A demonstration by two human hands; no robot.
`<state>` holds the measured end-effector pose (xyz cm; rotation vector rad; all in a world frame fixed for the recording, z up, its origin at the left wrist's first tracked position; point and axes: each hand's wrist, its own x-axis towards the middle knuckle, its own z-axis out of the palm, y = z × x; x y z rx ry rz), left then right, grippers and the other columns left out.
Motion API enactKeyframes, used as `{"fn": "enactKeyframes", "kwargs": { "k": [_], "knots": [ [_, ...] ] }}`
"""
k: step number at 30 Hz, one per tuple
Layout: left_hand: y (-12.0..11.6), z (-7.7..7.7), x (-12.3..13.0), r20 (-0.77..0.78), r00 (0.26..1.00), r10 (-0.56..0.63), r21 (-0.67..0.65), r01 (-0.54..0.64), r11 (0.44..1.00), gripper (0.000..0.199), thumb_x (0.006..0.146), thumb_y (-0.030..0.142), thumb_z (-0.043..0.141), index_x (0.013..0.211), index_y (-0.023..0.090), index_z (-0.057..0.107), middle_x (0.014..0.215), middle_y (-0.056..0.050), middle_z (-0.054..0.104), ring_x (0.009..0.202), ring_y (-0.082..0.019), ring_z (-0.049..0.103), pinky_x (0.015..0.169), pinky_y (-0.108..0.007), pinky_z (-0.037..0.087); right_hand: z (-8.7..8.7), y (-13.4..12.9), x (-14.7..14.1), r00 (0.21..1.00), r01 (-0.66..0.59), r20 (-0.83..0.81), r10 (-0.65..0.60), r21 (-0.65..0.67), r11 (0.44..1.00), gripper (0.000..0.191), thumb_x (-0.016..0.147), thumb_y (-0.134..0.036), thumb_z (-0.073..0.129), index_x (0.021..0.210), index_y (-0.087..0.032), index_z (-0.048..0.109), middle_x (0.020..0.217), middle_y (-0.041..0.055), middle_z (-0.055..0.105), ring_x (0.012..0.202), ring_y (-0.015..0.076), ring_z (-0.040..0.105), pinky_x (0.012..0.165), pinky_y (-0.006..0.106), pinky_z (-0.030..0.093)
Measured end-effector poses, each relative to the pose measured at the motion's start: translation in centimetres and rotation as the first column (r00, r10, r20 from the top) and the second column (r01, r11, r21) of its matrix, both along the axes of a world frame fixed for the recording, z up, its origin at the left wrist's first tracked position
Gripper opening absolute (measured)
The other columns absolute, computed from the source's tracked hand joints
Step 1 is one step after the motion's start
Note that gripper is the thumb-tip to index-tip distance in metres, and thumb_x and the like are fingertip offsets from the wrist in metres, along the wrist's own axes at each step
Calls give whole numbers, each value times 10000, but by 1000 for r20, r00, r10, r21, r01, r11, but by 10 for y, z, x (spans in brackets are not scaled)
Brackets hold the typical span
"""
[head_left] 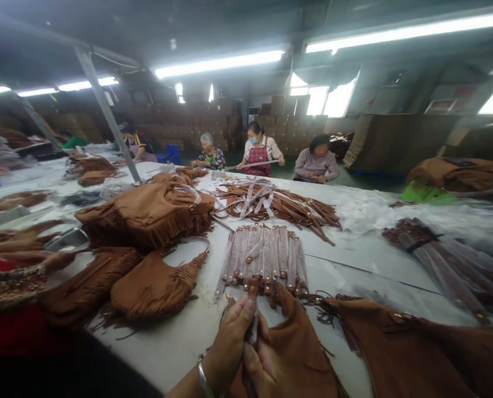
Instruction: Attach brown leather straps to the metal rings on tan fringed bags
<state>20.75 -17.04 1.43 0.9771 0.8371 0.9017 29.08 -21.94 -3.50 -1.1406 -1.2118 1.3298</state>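
Observation:
My left hand [229, 340], with a silver bangle at the wrist, is closed around a plastic-wrapped brown strap [252, 287] near its end. My right hand [263, 362] grips the same strap lower down, against the left hand. The strap's tip with its metal stud sticks up above my fingers. Below and behind my hands lies a brown fringed bag [302, 348]. Just beyond them, a row of plastic-wrapped straps [266, 254] rests on the white table [159, 354].
Fringed bags [146, 213] are piled at the left, beside a person's knitted sleeve [14, 284]. Loose brown straps [287, 207] lie farther back. A wrapped strap bundle [449, 260] and another bag [412, 342] are at the right. Several people sit or stand across the table.

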Motion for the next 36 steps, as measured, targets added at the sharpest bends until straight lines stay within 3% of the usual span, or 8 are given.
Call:
{"fn": "enactKeyframes", "kwargs": {
  "k": [5, 11, 14, 18, 22, 26, 31, 36],
  "knots": [
    [-5, -16, 21, -84, 995, 56, -30, -59, 998, 431, 826, 547, 433, 764, 136, 545, 678, -27, 604, 565, -107, 503, 586, -230, 382, -10, 2, 30, 996, -80, -40, 78, -61, 995, 485, 787, -488, 510, 1172, -196, 548, 1089, 93, 610, 1087, 282, 509, 927, 367, 400],
    [-5, -31, 24, -87, 984, 153, -46, -157, 987, 392, 835, 511, 448, 989, 154, 493, 828, -46, 613, 710, -138, 562, 673, -253, 420, -27, 2, 18, 996, 33, 86, -17, -187, 982, 474, 823, -481, 463, 1199, -196, 502, 1215, 107, 537, 1223, 257, 396, 1032, 377, 284],
    [1, -45, 12, -127, 971, 203, -35, -209, 977, 364, 826, 502, 469, 900, 148, 498, 685, -7, 567, 627, -119, 537, 643, -240, 415, -28, 7, 7, 995, -48, 73, 62, -177, 983, 469, 809, -449, 490, 1200, -190, 500, 1216, 102, 536, 1198, 247, 423, 995, 362, 330],
    [21, -68, -34, -134, 946, 295, -139, -313, 940, 336, 818, 510, 460, 848, 176, 449, 598, 47, 479, 491, -98, 483, 504, -219, 391, -37, 21, 7, 940, -216, 232, 251, -168, 962, 254, 775, -357, 539, 967, -204, 605, 922, 60, 648, 892, 217, 582, 774, 305, 435],
    [36, -87, -99, -369, 867, 333, 12, -354, 935, 270, 825, 456, 472, 861, 188, 455, 625, 58, 437, 470, -80, 394, 453, -193, 319, -67, 58, 25, 842, -9, 526, 114, -198, 980, 215, 787, -344, 440, 754, -185, 580, 719, 28, 619, 714, 190, 566, 672, 294, 423],
    [34, -94, -139, -593, 741, 315, 215, -231, 949, 204, 852, 375, 442, 834, 183, 509, 723, 7, 504, 651, -133, 461, 629, -234, 368, -103, 121, 29, 772, 90, 633, 58, -198, 976, 269, 794, -343, 376, 787, -163, 575, 787, 64, 628, 777, 207, 559, 720, 310, 417],
    [27, -99, -144, -664, 726, 182, 140, -118, 983, 225, 880, 375, 379, 777, 203, 482, 695, 6, 500, 671, -155, 466, 646, -247, 347, -143, 183, -13, 666, 83, 721, 190, -325, 942, 220, 787, -341, 510, 824, -137, 581, 843, 72, 621, 803, 191, 564, 756, 332, 413],
    [32, -125, -137, -557, 814, 168, 42, -174, 984, 246, 846, 415, 427, 751, 195, 482, 683, 13, 476, 660, -149, 442, 639, -237, 350, -167, 188, -40, 663, 38, 678, 319, -456, 889, 178, 778, -304, 587, 731, -141, 534, 734, 3, 554, 693, 138, 528, 684, 313, 424]
  ]
}}
